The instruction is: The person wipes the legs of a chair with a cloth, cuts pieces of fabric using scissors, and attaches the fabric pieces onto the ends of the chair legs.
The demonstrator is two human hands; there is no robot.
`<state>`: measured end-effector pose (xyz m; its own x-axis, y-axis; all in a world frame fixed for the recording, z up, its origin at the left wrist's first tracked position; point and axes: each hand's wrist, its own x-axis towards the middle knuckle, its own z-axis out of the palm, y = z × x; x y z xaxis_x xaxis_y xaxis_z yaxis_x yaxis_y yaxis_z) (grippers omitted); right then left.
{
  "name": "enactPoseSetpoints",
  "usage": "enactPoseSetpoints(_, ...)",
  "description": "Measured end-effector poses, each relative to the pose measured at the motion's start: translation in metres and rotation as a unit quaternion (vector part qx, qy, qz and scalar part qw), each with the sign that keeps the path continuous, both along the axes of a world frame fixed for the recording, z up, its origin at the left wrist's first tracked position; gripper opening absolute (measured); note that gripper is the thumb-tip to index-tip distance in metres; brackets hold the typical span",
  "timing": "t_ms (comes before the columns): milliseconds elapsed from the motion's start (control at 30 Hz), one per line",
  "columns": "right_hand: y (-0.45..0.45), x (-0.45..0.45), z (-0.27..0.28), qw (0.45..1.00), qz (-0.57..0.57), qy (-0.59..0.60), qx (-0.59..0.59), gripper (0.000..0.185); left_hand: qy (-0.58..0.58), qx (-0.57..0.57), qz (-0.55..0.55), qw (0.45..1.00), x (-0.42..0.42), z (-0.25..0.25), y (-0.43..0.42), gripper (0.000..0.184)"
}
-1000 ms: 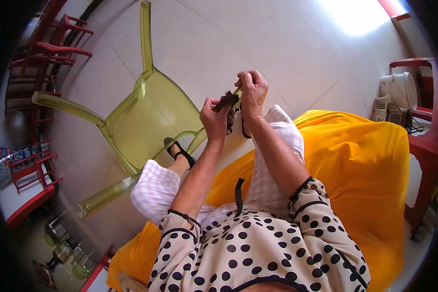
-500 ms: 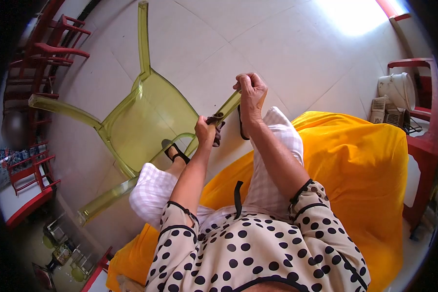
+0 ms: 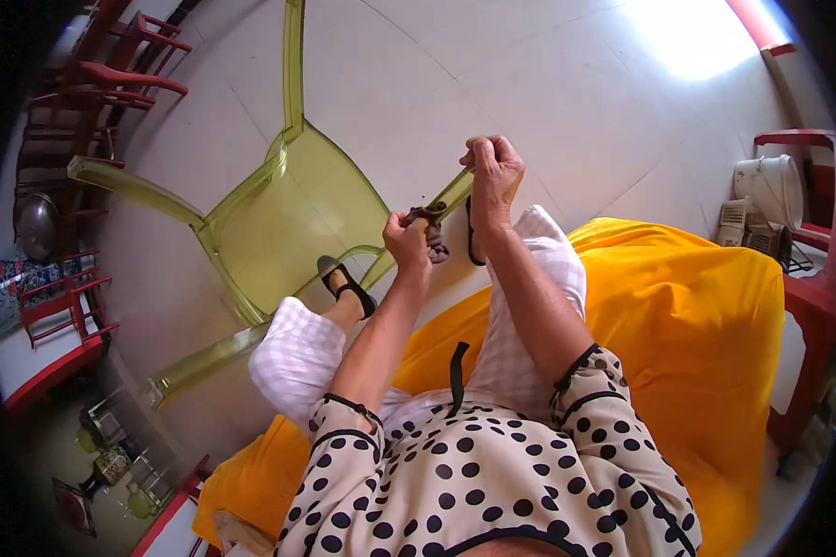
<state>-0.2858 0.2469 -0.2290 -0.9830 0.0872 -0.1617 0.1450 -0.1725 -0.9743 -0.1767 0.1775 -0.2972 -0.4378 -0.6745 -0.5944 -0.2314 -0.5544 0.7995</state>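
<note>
A translucent green chair lies tipped over on the floor before my knees, its legs pointing outward. My right hand is closed round the upper end of a green chair leg that rises between my hands. Lower on the same leg, my left hand presses a dark, crumpled cloth against it. The cloth wraps round part of the leg and hangs beyond my fingers.
Yellow fabric covers the seat under me. Red chairs line the far left. At the right stand a white bucket, small baskets and a red chair. My shoe is beside the green chair.
My left hand with the cloth has moved down the leg, away from my right hand, then slightly back up. My right hand keeps its hold. The whole view has shifted a little.
</note>
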Motion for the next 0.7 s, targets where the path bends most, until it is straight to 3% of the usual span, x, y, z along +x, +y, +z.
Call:
enactPoseSetpoints(233, 0.001, -0.001, 0.002, 1.0, 0.002, -0.005, 0.013, 0.019, 0.113, -0.111, -0.049, 0.986, -0.029, 0.04, 0.017, 0.02)
enactPoseSetpoints(367, 0.002, -0.001, -0.003, 1.0, -0.004, -0.015, 0.006, 0.02, 0.026, -0.241, -0.174, 0.954, -0.026, 0.044, 0.007, 0.02)
enactPoseSetpoints(700, 0.002, -0.002, 0.001, 1.0, 0.001, -0.018, 0.021, 0.021, -0.004, -0.23, -0.258, 0.939, -0.013, 0.019, -0.018, 0.029)
